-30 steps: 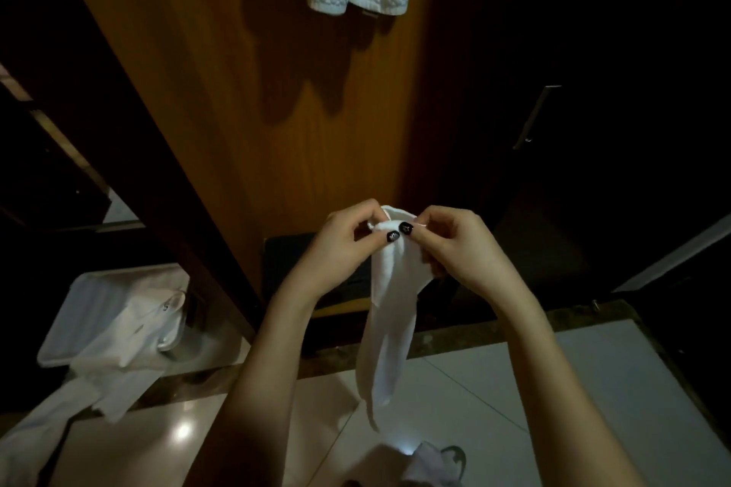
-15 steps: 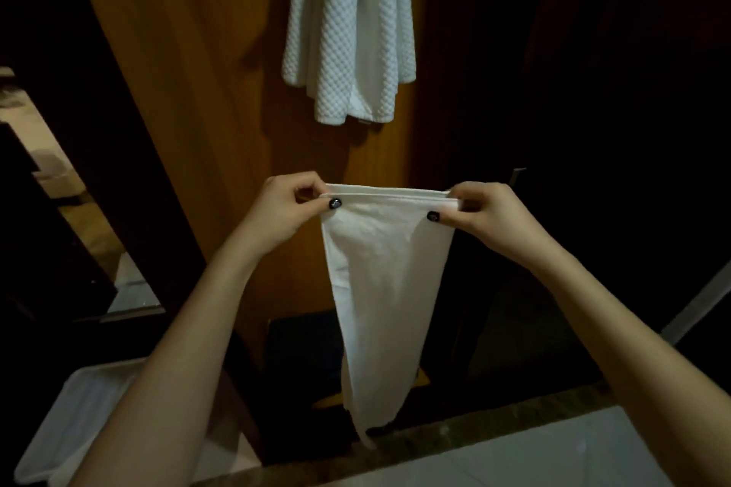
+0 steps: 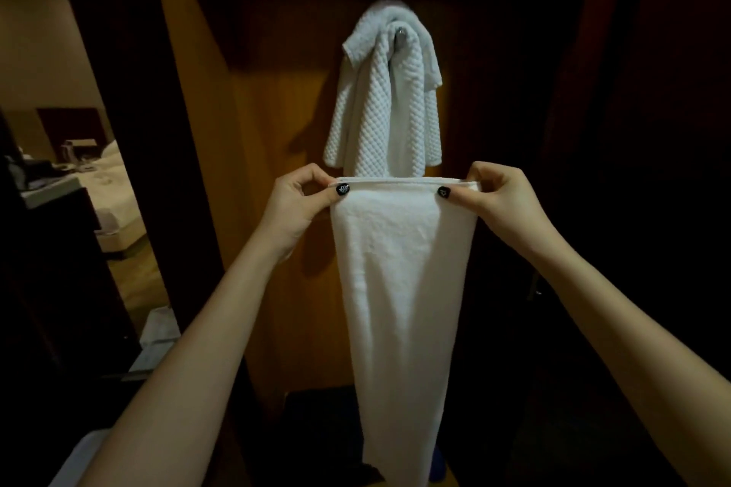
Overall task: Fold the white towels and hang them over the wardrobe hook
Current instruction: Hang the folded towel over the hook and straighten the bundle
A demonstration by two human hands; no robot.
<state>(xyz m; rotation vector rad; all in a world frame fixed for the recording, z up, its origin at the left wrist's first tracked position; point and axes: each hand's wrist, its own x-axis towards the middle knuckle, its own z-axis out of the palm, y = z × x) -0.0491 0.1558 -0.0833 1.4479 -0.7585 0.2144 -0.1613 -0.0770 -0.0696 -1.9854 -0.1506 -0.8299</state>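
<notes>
My left hand (image 3: 294, 202) and right hand (image 3: 500, 198) each pinched a top corner of the folded white towel (image 3: 399, 269), its hem stretched level between them with free air around it. Just behind hung a waffle towel (image 3: 389, 111), draped over the hook (image 3: 400, 36) on the wardrobe panel (image 3: 277, 130); everything to the right was lost in darkness

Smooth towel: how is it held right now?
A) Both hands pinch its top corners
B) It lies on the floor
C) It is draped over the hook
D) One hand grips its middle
A: the left hand and right hand each pinch a top corner of the smooth towel, which hangs straight down; only the waffle towel is on the hook.
</notes>
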